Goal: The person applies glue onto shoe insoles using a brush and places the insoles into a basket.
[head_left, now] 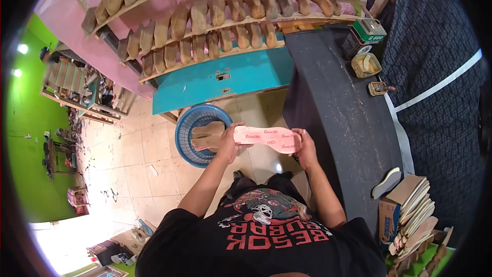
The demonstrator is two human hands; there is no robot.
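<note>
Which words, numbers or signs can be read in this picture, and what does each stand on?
Wording is described, not copied:
Pink shoe-sole-shaped piece: small red lettering, repeated.
Black fabric T-shirt: large red lettering.
Green-and-dark rectangular tin: pale lettering.
Blue-and-brown cardboard box: pale lettering, too blurred to read.

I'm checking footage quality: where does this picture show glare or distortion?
Head view: part of the lower left is blown out white; head view: a glare spot shines on the floor tiles, below the pink sole; head view: fisheye distortion bends the dark tabletop.
</note>
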